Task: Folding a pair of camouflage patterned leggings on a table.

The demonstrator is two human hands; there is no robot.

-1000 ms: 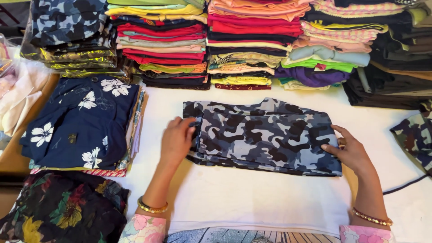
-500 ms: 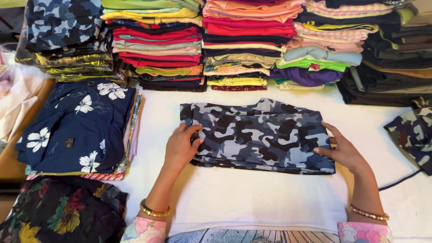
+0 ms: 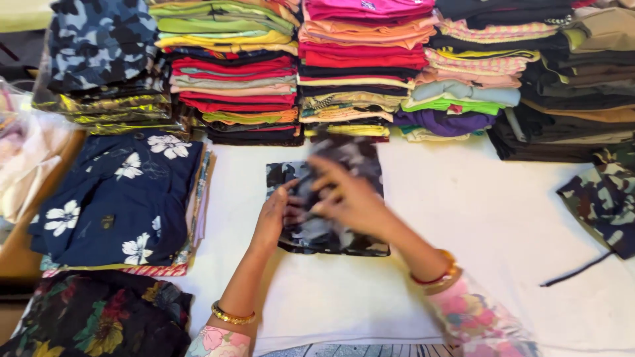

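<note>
A blue-grey camouflage garment point(image 3: 357, 162) lies folded into a narrow packet on the white table point(image 3: 463, 218), in front of me. My left hand point(image 3: 274, 215) rests on the packet's left edge and presses it down. My right hand point(image 3: 347, 195) is blurred and lies across the top of the packet, its fingers over the cloth toward the left hand. Both wrists wear gold bangles, and the sleeves are floral.
Tall stacks of folded colourful clothes point(image 3: 364, 66) line the back of the table. A navy floral pile point(image 3: 119, 198) sits at the left, a dark floral cloth point(image 3: 92, 317) below it. Another camouflage piece point(image 3: 605, 195) lies at the right edge, and a plastic bag point(image 3: 23, 158) at far left.
The camouflage garment was spread wide between both hands; my right hand has swept left and folded its right half over, leaving a narrow packet. My left hand stayed on the left edge.
</note>
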